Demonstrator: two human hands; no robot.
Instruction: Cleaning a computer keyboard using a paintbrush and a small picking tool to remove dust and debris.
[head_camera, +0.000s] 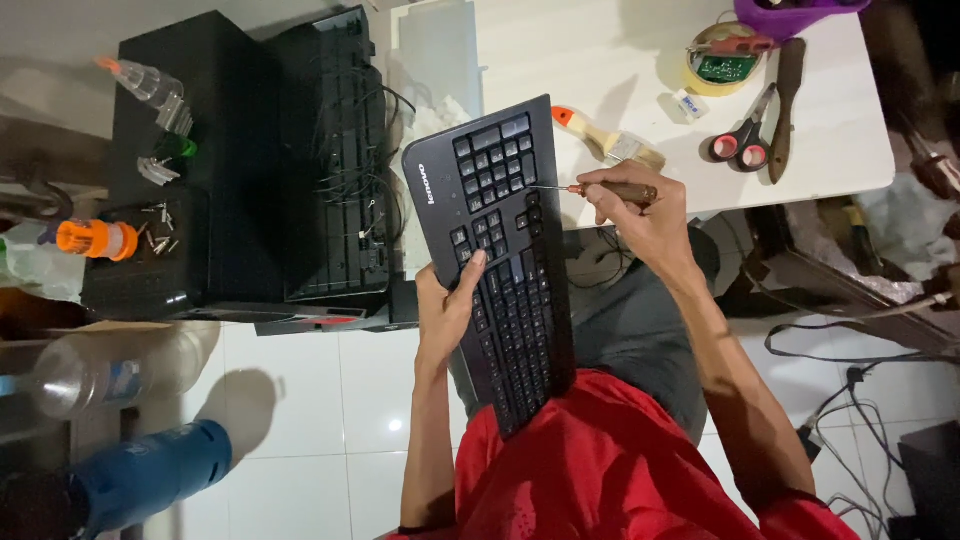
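**One keyboard, one screwdriver, both hands busy**

I see my left hand (447, 305) closed around the left edge of the single black keyboard (497, 262), thumb on the keys. Its long axis runs from my lap up toward the white table (620, 60). My right hand (645, 215) pinches one wooden-handled screwdriver (600, 190), tip pointing left onto the keyboard's upper keys.

The keyboard (500, 270) rests on the person's lap, between left hand (445, 305) and right hand (640, 215); a screwdriver (600, 189) in the right hand touches its keys; behind lies a table (600, 60) bearing paintbrush (605, 140) and scissors (745, 135); left stands an opened case (330, 170).
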